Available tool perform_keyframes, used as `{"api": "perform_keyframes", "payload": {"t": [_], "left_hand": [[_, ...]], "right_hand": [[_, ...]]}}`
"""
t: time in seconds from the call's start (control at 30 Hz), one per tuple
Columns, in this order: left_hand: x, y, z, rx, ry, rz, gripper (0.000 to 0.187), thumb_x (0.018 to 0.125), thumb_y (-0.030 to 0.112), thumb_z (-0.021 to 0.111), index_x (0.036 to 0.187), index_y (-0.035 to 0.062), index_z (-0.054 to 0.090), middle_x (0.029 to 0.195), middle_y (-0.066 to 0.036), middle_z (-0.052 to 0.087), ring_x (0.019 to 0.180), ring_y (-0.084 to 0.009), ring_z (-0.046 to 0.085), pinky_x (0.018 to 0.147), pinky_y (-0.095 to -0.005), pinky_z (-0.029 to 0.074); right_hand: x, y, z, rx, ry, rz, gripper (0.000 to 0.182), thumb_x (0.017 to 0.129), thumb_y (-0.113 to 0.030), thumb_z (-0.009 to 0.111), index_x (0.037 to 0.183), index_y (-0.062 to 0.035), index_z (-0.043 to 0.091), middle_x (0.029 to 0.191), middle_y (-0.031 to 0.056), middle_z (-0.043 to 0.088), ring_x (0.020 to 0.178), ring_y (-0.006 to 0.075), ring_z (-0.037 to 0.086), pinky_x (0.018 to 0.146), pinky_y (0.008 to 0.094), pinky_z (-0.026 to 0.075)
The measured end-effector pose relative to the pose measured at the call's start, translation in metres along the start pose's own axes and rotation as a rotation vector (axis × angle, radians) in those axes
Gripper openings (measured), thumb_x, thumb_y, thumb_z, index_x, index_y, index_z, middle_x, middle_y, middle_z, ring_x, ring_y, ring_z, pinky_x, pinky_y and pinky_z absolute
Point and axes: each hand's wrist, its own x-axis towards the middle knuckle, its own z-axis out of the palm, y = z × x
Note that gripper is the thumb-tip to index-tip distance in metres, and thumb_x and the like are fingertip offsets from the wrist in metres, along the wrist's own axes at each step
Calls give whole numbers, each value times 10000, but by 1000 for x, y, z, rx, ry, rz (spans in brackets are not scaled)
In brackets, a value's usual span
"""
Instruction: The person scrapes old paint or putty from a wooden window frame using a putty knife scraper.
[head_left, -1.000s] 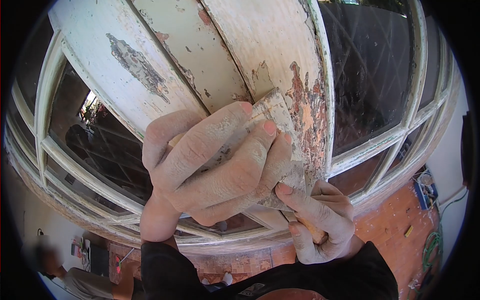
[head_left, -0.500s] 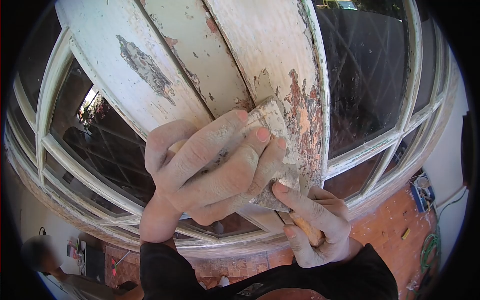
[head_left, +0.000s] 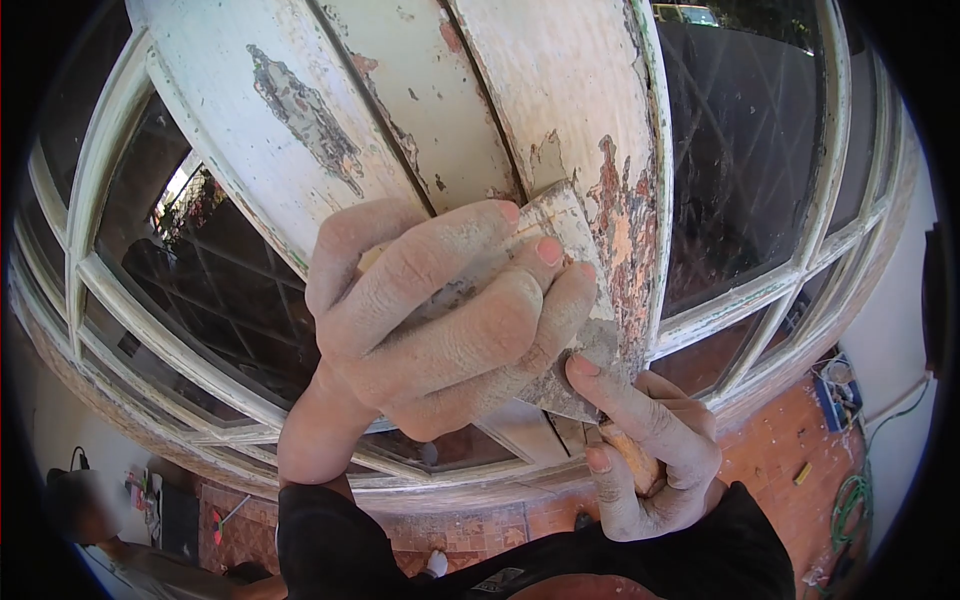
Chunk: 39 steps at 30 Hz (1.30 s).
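Note:
My left hand (head_left: pixel 450 300), coated in pale dust, is closed around a putty knife whose wide, paint-smeared blade (head_left: pixel 568 222) juts out past the fingertips. A bit of its tan handle (head_left: pixel 371 257) shows beside the thumb; the rest is hidden. Lower right, my right hand (head_left: pixel 660 440) grips a second putty knife by its wooden handle (head_left: pixel 630 455), index finger stretched along the blade. That grey blade (head_left: pixel 565 392) lies against the first, partly behind my left fingers. Both are in front of a white wooden panel (head_left: pixel 430 110) with flaking paint.
Glazed frames with dark panes flank the panel, a left window (head_left: pixel 200 260) and a right window (head_left: pixel 740 150). On the tiled floor (head_left: pixel 755 460) lie a green hose (head_left: pixel 853 510), a blue tray (head_left: pixel 838 395) and a yellow piece (head_left: pixel 803 473). Another person (head_left: pixel 150 560) is at lower left.
Both hands and the putty knives have shifted slightly right in view, my left hand also a little up. The panel has moved right and down in view too. Both grips look the same.

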Motion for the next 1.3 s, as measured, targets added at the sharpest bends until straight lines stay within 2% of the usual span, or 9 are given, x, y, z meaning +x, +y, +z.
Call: {"api": "perform_keyframes", "payload": {"t": [0.33, 0.47, 0.53, 0.67, 0.87, 0.9, 0.97, 1.07, 1.3], "left_hand": [[-5, 8, -1, 100, -27, -24, 223, 786, 310, 757, 1007, 328, 778, 1039, 150, 653, 984, -135, 655, 778, -303, 461], [-7, 10, -1, 102, -22, -25, 236, 777, 318, 767, 1013, 330, 776, 1044, 151, 649, 995, -135, 658, 756, -303, 457], [-7, 11, -1, 80, -41, -26, 250, 769, 320, 777, 1019, 331, 774, 1037, 151, 647, 995, -134, 656, 739, -303, 454], [-8, 12, -1, 89, -51, -28, 257, 763, 323, 786, 1019, 326, 776, 1045, 150, 638, 1007, -139, 651, 732, -303, 454], [-5, 10, 2, 72, -42, -65, 278, 762, 332, 783, 1040, 321, 778, 1048, 153, 630, 1029, -144, 643, 738, -303, 458], [-5, 10, 2, 74, -43, -64, 278, 762, 332, 783, 1040, 321, 778, 1048, 153, 630, 1029, -144, 643, 738, -303, 458], [-7, 12, 2, 87, -52, -64, 289, 755, 320, 791, 1043, 324, 778, 1050, 152, 632, 1036, -143, 639, 734, -300, 453], [-3, 15, -6, 92, -122, -75, 290, 748, 306, 801, 1037, 327, 781, 1051, 156, 634, 1036, -140, 637, 724, -295, 444], [-6, 15, -5, 101, -112, -46, 265, 768, 290, 794, 1031, 327, 785, 1037, 158, 635, 1040, -133, 633, 711, -288, 433]], "right_hand": [[0, -5, -8, -116, -48, 42, 477, 838, -28, 627, 1284, 136, 586, 720, 117, 691, 544, 191, 570, 624, 308, 464], [-5, -1, -4, -119, 13, -40, 477, 835, -28, 632, 1284, 131, 590, 713, 104, 683, 532, 188, 549, 612, 304, 455], [-7, -5, -6, -83, -18, 53, 477, 836, -27, 631, 1284, 133, 589, 717, 110, 683, 540, 192, 555, 619, 307, 461], [-5, -1, -6, -48, -24, 58, 473, 842, -29, 627, 1286, 130, 589, 714, 103, 679, 542, 189, 556, 625, 309, 464], [3, 1, -10, -76, -44, 58, 457, 862, -43, 623, 1291, 114, 596, 669, 70, 659, 517, 164, 525, 582, 303, 409], [3, -1, -10, -53, -49, 91, 483, 851, -12, 621, 1323, 85, 588, 732, 89, 698, 598, 190, 618, 665, 317, 475], [4, -1, -11, -27, -53, 124, 519, 839, 19, 619, 1355, 57, 579, 795, 109, 736, 679, 215, 711, 747, 330, 542], [2, -1, -13, -31, -56, 109, 528, 827, 27, 622, 1352, 59, 582, 807, 116, 739, 684, 211, 716, 734, 323, 535], [2, -1, -14, -23, -74, 93, 544, 804, 43, 623, 1347, 57, 586, 849, 134, 746, 689, 211, 726, 698, 311, 531]]}}
